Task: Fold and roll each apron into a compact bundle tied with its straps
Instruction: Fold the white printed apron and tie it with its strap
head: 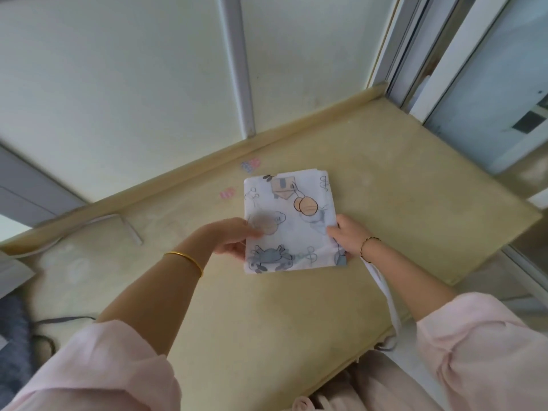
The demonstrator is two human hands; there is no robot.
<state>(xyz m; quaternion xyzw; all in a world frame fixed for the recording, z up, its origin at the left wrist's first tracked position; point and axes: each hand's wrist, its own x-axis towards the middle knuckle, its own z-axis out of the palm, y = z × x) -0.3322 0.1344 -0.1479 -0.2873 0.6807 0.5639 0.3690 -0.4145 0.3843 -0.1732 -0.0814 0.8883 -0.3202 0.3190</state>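
- While the folded apron (292,229) lies flat near the middle of the worktop (267,315), I hold it at both side edges.
- It is a white cloth folded into an upright rectangle several layers thick. It is printed with a grey crab, orange round shapes, a small house and thin line drawings.
- My left hand (234,240) pinches the apron's left edge about halfway down. The thumb lies on top of the cloth and the fingers are curled beneath it.
- My right hand (348,237) grips the right edge at about the same height. Its fingers are curled onto the cloth and the edge bunches a little under them.
- A white strap (382,289) runs from the apron's lower right corner, passes under my right forearm, and hangs over the near edge of the worktop.
- A gold bangle (185,261) sits on my left wrist and a thin dark bracelet (369,243) on my right. Pale pink sleeves (103,369) are pushed up both forearms.
- Two small stickers (226,193) sit on the worktop just beyond the apron's far left corner, close to the raised back ledge.
- A pale strip (130,229) lies on the worktop well to the left of the apron.
- A grey cloth (12,336) with a dark cord shows at the lower left edge of the view.
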